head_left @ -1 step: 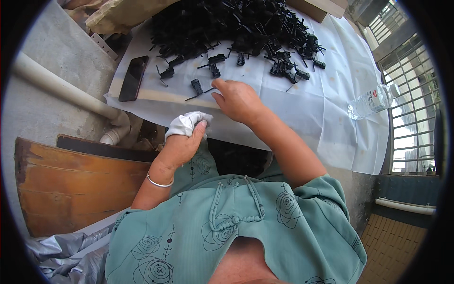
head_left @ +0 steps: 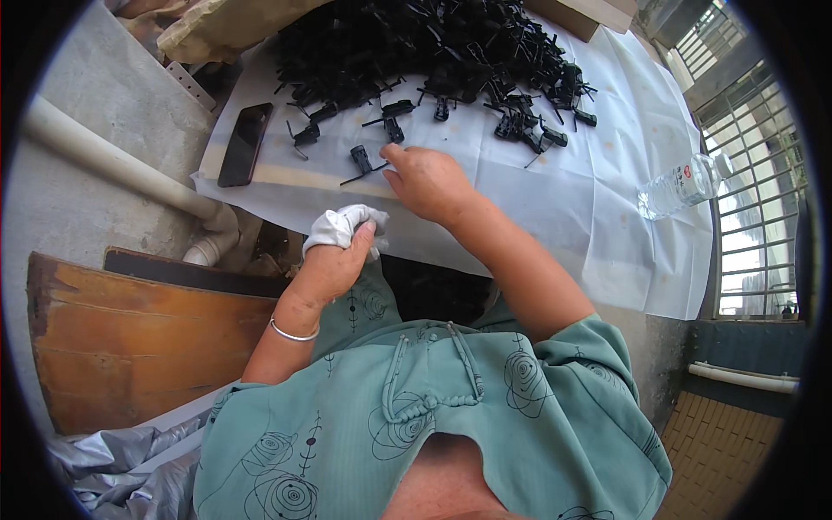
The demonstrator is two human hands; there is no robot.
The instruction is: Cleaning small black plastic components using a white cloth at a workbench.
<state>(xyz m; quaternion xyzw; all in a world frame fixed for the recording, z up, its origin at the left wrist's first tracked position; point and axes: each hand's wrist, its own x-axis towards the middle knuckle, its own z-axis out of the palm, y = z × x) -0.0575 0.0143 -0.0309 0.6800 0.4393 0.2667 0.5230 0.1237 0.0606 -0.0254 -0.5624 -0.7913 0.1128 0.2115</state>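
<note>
A crumpled white cloth [head_left: 334,230] is bunched in my left hand [head_left: 345,257], whose thumb presses on it just off the table's front edge. My right hand [head_left: 425,180] is over the white-covered table, with thumb and index finger a little apart and nothing seen gripped. Its fingertips reach the thin arm of a small black plastic part [head_left: 360,158]; I cannot tell whether they touch it. Just beyond lies another black part [head_left: 393,130]. A large heap of similar black parts [head_left: 416,52] with thin prongs covers the far side of the table.
A dark phone [head_left: 245,146] lies at the table's left edge. On the right a clear water bottle [head_left: 680,188] lies on its side. Brown paper [head_left: 230,30] and a cardboard box [head_left: 585,13] border the heap. A wooden board [head_left: 147,338] stands at my left, below a white pipe [head_left: 121,160].
My right hand has shifted slightly left, closer to the single black part. The left hand and the cloth have hardly moved.
</note>
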